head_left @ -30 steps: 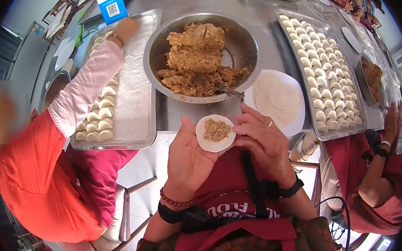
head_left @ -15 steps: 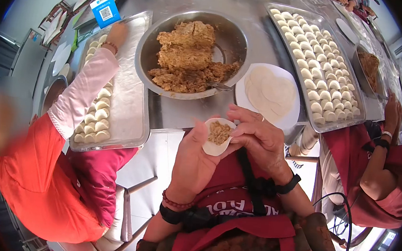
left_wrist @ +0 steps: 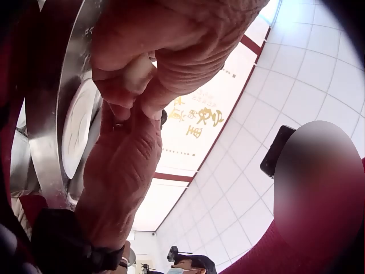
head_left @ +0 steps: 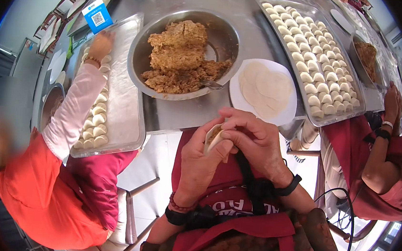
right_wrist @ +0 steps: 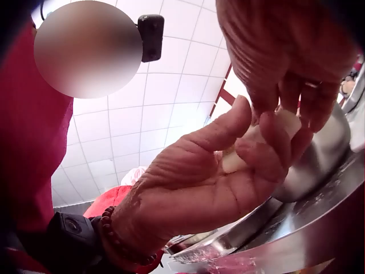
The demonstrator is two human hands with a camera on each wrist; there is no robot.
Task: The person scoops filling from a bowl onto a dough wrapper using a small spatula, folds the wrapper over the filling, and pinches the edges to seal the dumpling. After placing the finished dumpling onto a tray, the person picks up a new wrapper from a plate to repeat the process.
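In the head view a wrapper (head_left: 213, 137) with brown filling inside is partly folded, its sides raised. My left hand (head_left: 201, 161) cradles it with fingers curled behind and the thumb at its near side. My right hand (head_left: 257, 142) pinches its right edge between thumb and fingers. The right wrist view shows the pale wrapper (right_wrist: 235, 162) lying in the curled left fingers, while the right hand (right_wrist: 285, 51) reaches down to it from above. In the left wrist view, the hands cover most of the wrapper (left_wrist: 138, 74).
A steel bowl of filling (head_left: 137, 74) sits beyond my hands, beside a plate of flat wrappers (head_left: 285, 114). Trays of dumplings stand at right (head_left: 361, 108) and left (head_left: 135, 141). A neighbour's arm (head_left: 82, 93) reaches over the left tray.
The wrapper has gone from lying flat and exposed to being folded up around its filling. My fingers have closed in on it. The neighbour's hand has moved nearer along the left tray.
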